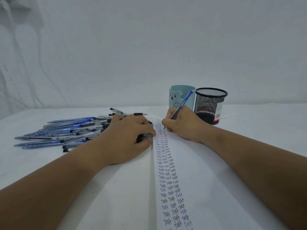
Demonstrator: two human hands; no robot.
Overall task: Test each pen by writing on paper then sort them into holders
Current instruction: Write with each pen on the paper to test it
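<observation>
Right hand [181, 123]: fingers curled round a blue pen [181, 105], its tip down on the paper [207, 171] near the far end of the written columns, its cap end tilted up and away in front of the pale blue holder.
Left hand [127, 136]: palm down at the left edge of the paper, fingers curled over a clear pen with a dark grip [144, 136]; it seems to be holding it, though the fingers hide most of the pen.
Paper: a long white sheet running away from the viewer, filled with columns of the word "Test" (mostly black, some in blue).
Pen pile [66, 131]: many blue and black pens lying on the white table [265, 122], just left of the left hand.
Pale blue holder [181, 97]: upright, bear face on the front, beyond the right hand.
Black mesh holder [210, 105]: upright, just beside the blue one on its right, a barcode label on its side.
</observation>
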